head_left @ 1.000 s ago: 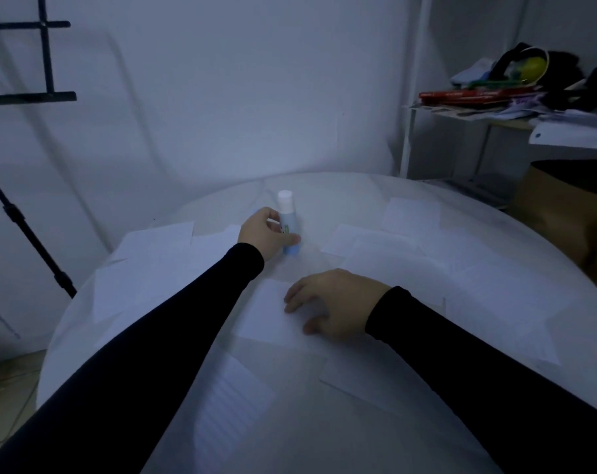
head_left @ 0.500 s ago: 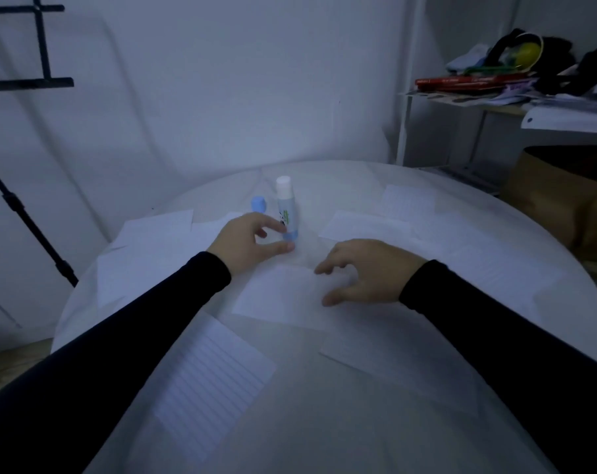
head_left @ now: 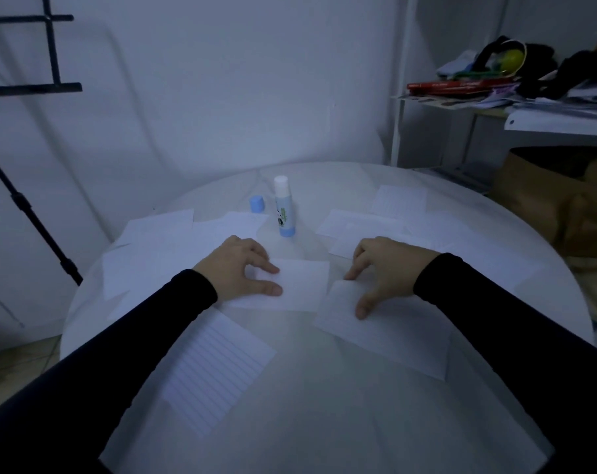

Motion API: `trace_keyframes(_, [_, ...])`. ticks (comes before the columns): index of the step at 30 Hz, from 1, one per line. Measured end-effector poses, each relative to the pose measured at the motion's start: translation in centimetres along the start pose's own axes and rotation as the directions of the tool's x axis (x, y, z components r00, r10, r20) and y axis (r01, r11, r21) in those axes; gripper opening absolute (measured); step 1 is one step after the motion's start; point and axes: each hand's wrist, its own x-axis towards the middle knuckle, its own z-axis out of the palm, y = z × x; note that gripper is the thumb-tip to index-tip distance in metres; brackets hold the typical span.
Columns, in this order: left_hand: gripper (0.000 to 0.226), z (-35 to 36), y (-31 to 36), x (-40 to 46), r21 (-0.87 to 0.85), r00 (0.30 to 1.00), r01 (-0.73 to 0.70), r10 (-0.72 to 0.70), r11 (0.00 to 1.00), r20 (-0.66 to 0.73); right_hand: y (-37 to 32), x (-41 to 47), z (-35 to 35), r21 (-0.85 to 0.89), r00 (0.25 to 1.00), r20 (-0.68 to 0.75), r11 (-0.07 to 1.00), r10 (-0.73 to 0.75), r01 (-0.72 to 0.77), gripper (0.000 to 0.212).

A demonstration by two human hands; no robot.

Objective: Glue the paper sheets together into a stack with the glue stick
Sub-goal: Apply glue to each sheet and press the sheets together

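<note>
Paper sheets lie scattered over the round white table (head_left: 324, 422); at the far left a plain sheet (head_left: 143, 254) rests near the rim, and a lined sheet (head_left: 215, 371) sits closer to the person. Next comes the left hand (head_left: 238, 271), fingers straight and spread, pressing the left edge of a small white sheet (head_left: 300, 285) at the table's middle. Behind it a blue cap (head_left: 257, 204) stands just beside the uncapped glue stick (head_left: 284, 206), upright, its label bearing green writing too dim to read. Right of centre, the right hand (head_left: 386, 271) rests with relaxed grip, fingertips and thumb touching a larger lined sheet (head_left: 386, 330). More sheets (head_left: 392, 213) lie beyond. At far right a cluttered shelf (head_left: 495, 97) holds a red book.
</note>
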Motion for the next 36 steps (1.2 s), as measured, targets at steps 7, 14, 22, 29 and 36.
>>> trace_keyframes(7, [0.050, 0.3, 0.4, -0.3, -0.043, 0.999, 0.041, -0.041, 0.998, 0.016, -0.9, 0.4, -1.3, 0.084, 1.000, -0.009, 0.996, -0.026, 0.027, 0.048])
trace_keyframes(14, [0.044, -1.8, 2.3, -0.7, -0.447, 0.998, 0.051, -0.055, 0.893, 0.004, -3.4, 1.8, -2.7, 0.265, 0.986, -0.073, 0.950, -0.153, 0.167, 0.046])
trace_keyframes(22, [0.011, -3.6, 1.7, -0.9, -0.676, 0.977, 0.096, -0.199, 0.731, -0.076, -3.3, 2.1, -2.5, 0.290, 0.958, -0.287, 0.953, -0.001, 0.088, 0.053])
trace_keyframes(29, [0.019, -4.0, -1.7, -0.9, -0.574, 0.918, 0.290, -0.392, 0.766, -0.060, -2.2, 3.1, -0.8, 0.541, 0.929, -0.307, 0.841, 0.204, -0.006, 0.028])
trace_keyframes(36, [0.029, -3.0, -2.0, -1.2, -0.340, 0.928, 0.349, -0.374, 0.873, -0.007, -2.3, 4.5, 1.4, 0.453, 0.938, -0.230, 0.882, 0.257, -0.131, 0.025])
